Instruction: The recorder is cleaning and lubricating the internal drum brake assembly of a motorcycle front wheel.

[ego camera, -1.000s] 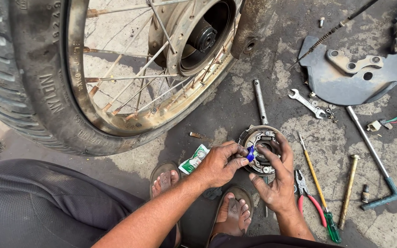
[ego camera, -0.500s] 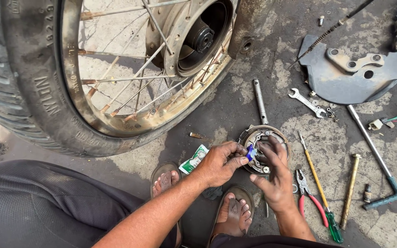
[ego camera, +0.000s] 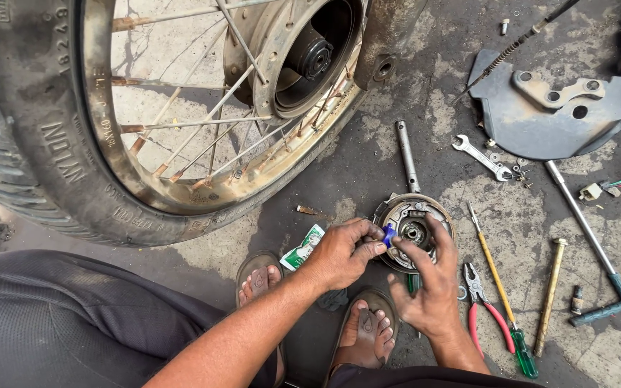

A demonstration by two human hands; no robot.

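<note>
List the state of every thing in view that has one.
Left hand: pinching a small blue piece.
Right hand: fingers resting on the brake plate.
Brake plate: lying flat on the ground.
Pliers: lying shut.
Wheel: off the bike, leaning.

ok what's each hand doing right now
Left hand: pinching a small blue piece.
Right hand: open, fingers resting on the round brake plate.

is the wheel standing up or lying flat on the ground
Standing up. The wheel rests on its tyre tread, and the spokes and hub face the camera side-on.
</note>
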